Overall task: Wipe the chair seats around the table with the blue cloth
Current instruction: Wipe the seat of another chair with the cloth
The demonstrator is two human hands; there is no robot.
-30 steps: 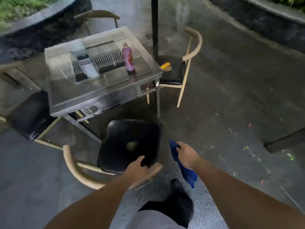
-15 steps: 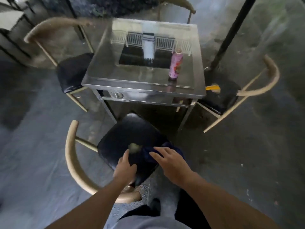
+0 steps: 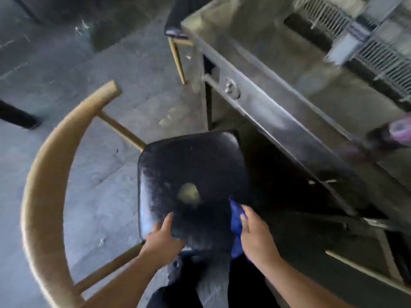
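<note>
A black padded chair seat [image 3: 191, 174] with a pale worn patch [image 3: 188, 194] near its middle fills the centre of the head view. Its curved wooden backrest [image 3: 46, 187] arcs along the left. My left hand [image 3: 163, 237] grips the seat's near left corner. My right hand [image 3: 255, 238] holds the blue cloth [image 3: 236, 221] against the seat's near right edge; most of the cloth is hidden under the hand.
The steel table [image 3: 289, 90] runs along the right, its front edge just beyond the seat. A pink bottle [image 3: 400, 132] stands blurred at the right edge. A second chair's black seat [image 3: 175, 27] and wooden leg show at the top.
The view has dropped closer to the seat and swung left. My right hand with the cloth has slid from the seat's middle to its right edge. My left hand keeps its grip on the near corner.
</note>
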